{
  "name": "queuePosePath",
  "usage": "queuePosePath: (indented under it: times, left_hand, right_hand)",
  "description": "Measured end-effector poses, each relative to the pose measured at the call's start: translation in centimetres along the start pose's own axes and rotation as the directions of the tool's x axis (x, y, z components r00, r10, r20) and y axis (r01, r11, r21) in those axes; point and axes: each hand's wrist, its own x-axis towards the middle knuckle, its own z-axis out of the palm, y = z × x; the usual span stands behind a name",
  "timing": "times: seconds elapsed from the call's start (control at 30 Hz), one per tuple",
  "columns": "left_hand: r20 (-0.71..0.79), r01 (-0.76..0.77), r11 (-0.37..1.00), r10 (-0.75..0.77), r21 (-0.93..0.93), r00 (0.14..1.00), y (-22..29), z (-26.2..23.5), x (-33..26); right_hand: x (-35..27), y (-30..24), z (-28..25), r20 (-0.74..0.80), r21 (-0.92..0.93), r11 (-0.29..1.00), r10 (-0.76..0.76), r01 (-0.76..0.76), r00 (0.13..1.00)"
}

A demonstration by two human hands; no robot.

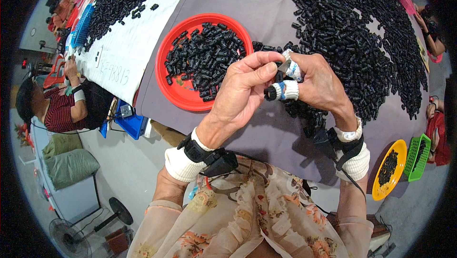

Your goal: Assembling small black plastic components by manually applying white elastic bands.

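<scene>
My left hand (243, 89) and my right hand (316, 84) meet above the grey table cloth (266, 6), fingertips pinched together on a small black plastic part (280, 73). My right thumb and forefinger wear white cloth finger wraps with blue marks. A black piece shows at the tip of the wrapped finger (271, 92). A red round tray (183, 94) filled with small black plastic parts lies just left of my left hand. A big heap of the same black parts (352, 25) spreads behind and right of my right hand.
A white sheet (128, 44) with more black parts lies at the left, a blue basket (82, 26) beyond it. A person in a striped shirt (59, 110) sits at far left. A yellow dish (389, 170) and green basket (419, 155) stand at right. A fan (71, 236) stands on the floor.
</scene>
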Motion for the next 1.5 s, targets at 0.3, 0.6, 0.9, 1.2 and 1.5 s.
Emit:
queuePosePath:
  times: [0.3, 0.6, 0.9, 1.2, 1.5]
  left_hand:
    - [0.004, -0.017, 0.999, 0.017, 0.038, 1.0, -0.2, -0.2, 0.1]
    - [0.023, -0.011, 1.0, 0.012, -0.026, 1.0, -0.1, -0.1, -0.1]
    - [0.021, -0.002, 1.0, 0.002, -0.008, 1.0, -0.2, -0.1, 0.3]
    - [0.029, 0.002, 1.0, -0.002, -0.021, 1.0, -0.3, -0.4, 0.2]
    - [-0.007, 0.038, 0.994, -0.038, -0.098, 0.999, -0.7, -0.6, -0.6]
  right_hand:
    - [-0.3, 0.7, 0.3, 0.014, 0.043, 0.999, 0.006, -0.007, 1.0]
    - [-0.4, -0.6, -0.3, -0.032, -0.037, 0.999, -0.021, 0.02, 0.999]
    - [-0.1, -0.1, -0.6, 0.015, -0.051, 0.998, -0.024, 0.025, 1.0]
    - [-0.5, -0.6, -0.1, -0.082, -0.08, 0.995, -0.071, 0.064, 0.994]
    - [-0.9, -1.6, 0.5, -0.148, 0.033, 0.999, 0.045, -0.041, 0.988]
